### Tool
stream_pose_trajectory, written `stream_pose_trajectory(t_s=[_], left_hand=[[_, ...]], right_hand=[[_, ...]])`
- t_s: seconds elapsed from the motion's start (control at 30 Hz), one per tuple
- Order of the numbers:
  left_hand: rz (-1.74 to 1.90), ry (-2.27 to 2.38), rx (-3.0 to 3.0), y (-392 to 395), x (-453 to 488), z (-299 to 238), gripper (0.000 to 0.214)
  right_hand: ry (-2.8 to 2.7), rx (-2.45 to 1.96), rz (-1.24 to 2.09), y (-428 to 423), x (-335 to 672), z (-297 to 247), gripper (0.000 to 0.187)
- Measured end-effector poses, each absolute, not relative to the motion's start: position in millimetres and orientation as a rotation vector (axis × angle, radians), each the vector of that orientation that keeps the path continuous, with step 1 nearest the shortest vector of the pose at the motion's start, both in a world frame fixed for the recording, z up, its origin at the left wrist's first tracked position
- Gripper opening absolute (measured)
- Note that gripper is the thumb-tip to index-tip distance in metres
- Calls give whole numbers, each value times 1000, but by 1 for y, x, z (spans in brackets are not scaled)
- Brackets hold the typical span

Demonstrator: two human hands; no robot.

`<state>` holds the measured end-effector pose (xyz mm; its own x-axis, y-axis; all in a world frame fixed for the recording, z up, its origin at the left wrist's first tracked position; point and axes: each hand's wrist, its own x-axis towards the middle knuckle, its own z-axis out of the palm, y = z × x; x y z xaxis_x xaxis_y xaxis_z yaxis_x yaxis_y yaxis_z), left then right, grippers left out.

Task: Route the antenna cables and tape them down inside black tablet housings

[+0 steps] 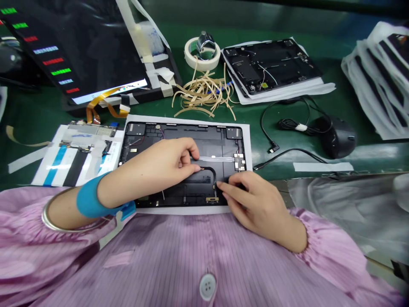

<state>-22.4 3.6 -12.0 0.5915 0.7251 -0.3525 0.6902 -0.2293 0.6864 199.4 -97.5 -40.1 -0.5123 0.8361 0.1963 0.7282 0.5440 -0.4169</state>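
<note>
In front of me a black tablet housing (198, 147) lies inner side up on a white sheet (247, 147). A thin black flex cable (214, 175) bends across its lower right part, down to a small gold connector plate (212, 199). My left hand (179, 162) reaches over the housing, its thumb and finger pinching the cable's upper end. At the cable's lower bend rests my right hand (258, 200), index finger stretched out and thumb apart from it. Beyond the fingers a clear strip (217, 159) runs to a small white board (239, 162).
Behind stand a lit screen (79, 47), a masking tape roll (192, 65) and a heap of tan strips (204, 96). Another tablet housing (271, 64) lies at the back right, near a mouse (338, 138) and cables. Wrapped panels (377, 81) are stacked far right; a taped battery pack (79, 157) is left.
</note>
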Motion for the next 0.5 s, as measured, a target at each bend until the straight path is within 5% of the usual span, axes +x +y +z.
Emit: stream_pose_trajectory(t_s=[0.5], left_hand=[[98,1166,1921,3,-22,-21,17]], right_hand=[[-2500,-1243,172,-95,192,-51,31]])
